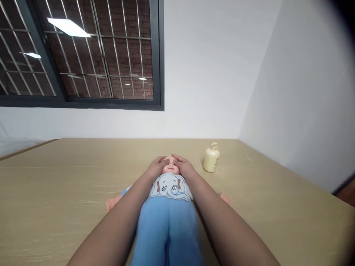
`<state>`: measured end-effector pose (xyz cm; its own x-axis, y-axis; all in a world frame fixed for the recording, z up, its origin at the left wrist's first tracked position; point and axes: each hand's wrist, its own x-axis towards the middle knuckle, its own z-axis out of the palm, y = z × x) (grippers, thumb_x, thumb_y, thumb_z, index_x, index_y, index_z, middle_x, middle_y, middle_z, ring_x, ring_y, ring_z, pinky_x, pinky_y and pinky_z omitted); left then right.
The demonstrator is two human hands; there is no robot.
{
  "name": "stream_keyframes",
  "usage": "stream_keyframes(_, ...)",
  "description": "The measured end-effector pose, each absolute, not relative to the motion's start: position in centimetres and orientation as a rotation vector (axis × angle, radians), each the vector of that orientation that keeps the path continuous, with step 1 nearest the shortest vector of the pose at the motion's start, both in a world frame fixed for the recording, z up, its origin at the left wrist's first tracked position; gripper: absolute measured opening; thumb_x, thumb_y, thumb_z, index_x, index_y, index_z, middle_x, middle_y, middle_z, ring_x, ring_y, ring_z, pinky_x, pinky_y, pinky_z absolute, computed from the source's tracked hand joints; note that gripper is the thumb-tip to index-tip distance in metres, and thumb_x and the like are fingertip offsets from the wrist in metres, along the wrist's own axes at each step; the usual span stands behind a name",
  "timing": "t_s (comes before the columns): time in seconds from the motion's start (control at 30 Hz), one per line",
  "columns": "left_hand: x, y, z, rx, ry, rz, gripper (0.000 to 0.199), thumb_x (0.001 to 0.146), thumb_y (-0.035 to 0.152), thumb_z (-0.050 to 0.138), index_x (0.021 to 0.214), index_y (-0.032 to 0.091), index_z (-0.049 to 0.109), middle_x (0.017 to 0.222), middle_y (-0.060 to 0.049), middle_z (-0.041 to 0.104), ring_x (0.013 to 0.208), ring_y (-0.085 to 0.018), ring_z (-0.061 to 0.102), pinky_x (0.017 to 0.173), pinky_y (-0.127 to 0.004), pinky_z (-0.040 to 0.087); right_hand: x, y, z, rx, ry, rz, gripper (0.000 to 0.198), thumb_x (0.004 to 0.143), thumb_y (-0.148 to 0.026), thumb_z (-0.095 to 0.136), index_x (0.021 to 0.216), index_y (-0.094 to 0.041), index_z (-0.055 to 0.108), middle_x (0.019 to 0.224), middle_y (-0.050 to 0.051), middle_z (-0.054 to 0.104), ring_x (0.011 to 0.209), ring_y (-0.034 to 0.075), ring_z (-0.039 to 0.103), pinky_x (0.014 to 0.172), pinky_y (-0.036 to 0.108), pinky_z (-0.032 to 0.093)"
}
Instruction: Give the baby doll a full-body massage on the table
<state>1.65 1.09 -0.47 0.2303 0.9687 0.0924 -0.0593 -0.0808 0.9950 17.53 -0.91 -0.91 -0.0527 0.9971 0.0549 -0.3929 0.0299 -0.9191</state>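
A baby doll [169,225] lies on its back with its head away from me, in blue trousers and a pale top with an elephant picture [169,187]. Around the left side of its head curls my left hand [157,166], the thumb laid over the brow and eye. My right hand [183,166] cups the other side the same way, its thumb on the forehead near the eye. Both hands hide the doll's ears and most of its upper face; nose and mouth show between them. Its arms stick out sideways past my forearms.
A cream pump bottle [211,159] stands upright on the wooden table [69,177], to the right of the doll's head. Farther right lies a thin pale strip [248,156]. White walls border the table behind and at right; a barred window [111,55] is at upper left.
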Motion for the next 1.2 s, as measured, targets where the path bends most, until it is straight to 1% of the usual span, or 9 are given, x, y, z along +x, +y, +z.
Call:
stream_keyframes(0.2,1.2,0.5,-0.3,1.190,0.842,1.094,0.045,0.074,0.039,0.074,0.113,0.018,0.065,0.113,-0.013,0.070,0.100,-0.029,0.068,0.083,-0.038,0.054,18.7,-2.2,0.2,-0.828,-0.909,1.562,0.058,0.076,-0.014,0.066,0.133,-0.021,0.056,0.116,0.010,0.070,0.094,0.022,0.070,0.086,0.038,0.056)
stream_keyframes(0.33,1.1,0.3,-0.1,1.153,0.850,1.132,0.047,0.072,0.036,0.075,0.115,0.018,0.066,0.120,-0.013,0.068,0.107,-0.030,0.066,0.089,-0.040,0.053,18.8,-1.7,-0.4,-0.811,-0.959,1.525,0.056,0.074,-0.019,0.071,0.129,-0.022,0.059,0.118,0.009,0.068,0.098,0.023,0.069,0.089,0.040,0.055)
stream_keyframes(0.5,1.6,0.4,0.0,1.274,0.963,1.138,0.053,0.069,0.050,0.078,0.106,0.014,0.065,0.101,-0.012,0.072,0.094,-0.029,0.069,0.081,-0.038,0.053,18.0,-0.6,-1.2,-0.878,-1.083,1.289,0.050,0.068,-0.033,0.080,0.114,-0.021,0.064,0.110,0.006,0.070,0.096,0.022,0.067,0.089,0.037,0.053)
stream_keyframes(0.67,1.8,0.6,0.0,1.254,1.011,1.110,0.053,0.069,0.054,0.077,0.103,0.016,0.062,0.092,-0.010,0.072,0.085,-0.026,0.069,0.073,-0.036,0.053,17.7,0.0,-1.4,-0.925,-1.097,1.227,0.044,0.067,-0.036,0.079,0.107,-0.022,0.066,0.102,0.004,0.070,0.094,0.020,0.066,0.089,0.036,0.051)
stream_keyframes(0.77,1.6,0.7,-0.1,1.257,1.012,1.110,0.054,0.070,0.053,0.077,0.106,0.016,0.064,0.096,-0.010,0.072,0.089,-0.027,0.069,0.076,-0.036,0.053,17.9,-0.3,-1.1,-0.916,-1.082,1.271,0.044,0.071,-0.035,0.076,0.112,-0.021,0.066,0.101,0.005,0.071,0.091,0.021,0.067,0.087,0.038,0.053)
stream_keyframes(0.93,1.3,0.7,-0.2,1.240,0.939,1.126,0.051,0.072,0.046,0.075,0.112,0.016,0.066,0.115,-0.013,0.069,0.103,-0.028,0.066,0.086,-0.036,0.052,18.1,-1.5,-0.1,-0.882,-0.940,1.440,0.048,0.075,-0.021,0.066,0.123,-0.021,0.063,0.108,0.009,0.071,0.091,0.022,0.069,0.084,0.038,0.055)
stream_keyframes(1.03,1.3,0.5,-0.5,1.172,0.881,1.154,0.048,0.074,0.043,0.073,0.115,0.018,0.067,0.121,-0.014,0.068,0.108,-0.030,0.065,0.090,-0.039,0.052,18.2,-1.8,0.2,-0.913,-0.913,1.465,0.053,0.074,-0.016,0.062,0.128,-0.021,0.061,0.111,0.009,0.071,0.090,0.021,0.069,0.084,0.039,0.055)
stream_keyframes(1.1,1.3,0.3,-0.5,1.160,0.890,1.180,0.046,0.076,0.043,0.071,0.114,0.018,0.068,0.120,-0.013,0.068,0.108,-0.030,0.065,0.092,-0.040,0.052,18.2,-1.7,0.0,-0.906,-0.941,1.458,0.056,0.073,-0.015,0.062,0.129,-0.021,0.060,0.112,0.008,0.070,0.092,0.022,0.069,0.085,0.040,0.055)
stream_keyframes(1.2,1.5,0.2,-0.3,1.244,0.946,1.183,0.045,0.078,0.048,0.068,0.112,0.017,0.067,0.117,-0.013,0.069,0.108,-0.030,0.065,0.091,-0.039,0.051,18.0,-1.1,-0.6,-0.919,-1.069,1.312,0.048,0.072,-0.023,0.069,0.120,-0.023,0.065,0.111,0.006,0.070,0.098,0.022,0.066,0.091,0.039,0.052)
